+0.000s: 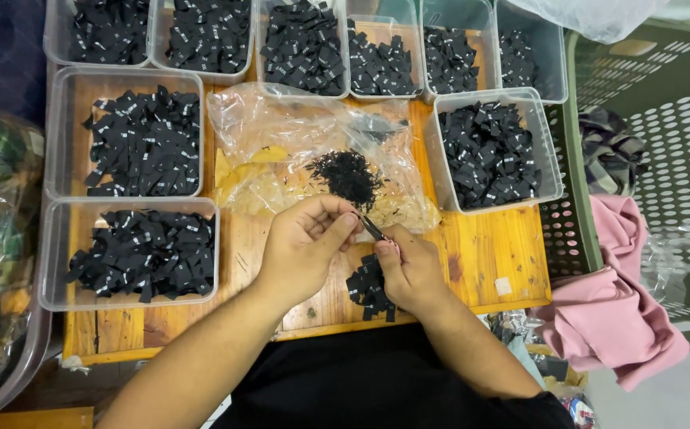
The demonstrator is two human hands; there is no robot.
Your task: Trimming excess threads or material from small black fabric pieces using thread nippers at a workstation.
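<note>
Left hand [304, 242] and right hand [408, 266] pinching small black woven fabric label [371, 228], tabletop [488, 254] centre. Feather-light, limp, thin; pinch by edges. More labels heaped at six o'clock, under your right hand.

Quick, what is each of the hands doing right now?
Left hand: closed, fingertips pinching one end of a small black label.
Right hand: closed, pinching the label's other end, above a small pile of black labels.
</note>
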